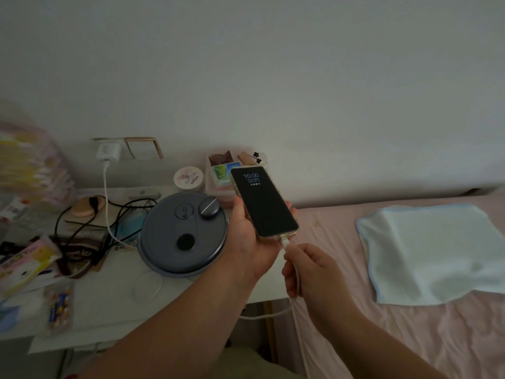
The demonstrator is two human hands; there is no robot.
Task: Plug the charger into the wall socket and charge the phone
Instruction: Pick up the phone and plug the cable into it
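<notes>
- Your left hand point(247, 236) cradles the black-screened phone in a clear, gold-edged case point(264, 201) from beneath, grip wrapped round its sides; the screen reads 10:00, smaller text illegible.
- Your right hand point(306, 269) pinches the thin white charging cable point(296, 280) just below the phone's bottom edge; the connector's seating is hard to make out.
- The white square charger point(108, 152) sits in the wall socket point(109, 144), which it mostly hides.
- The cable drops onto the cluttered white desk point(109, 302), passing behind the round grey-blue lidded container point(183, 233).
</notes>
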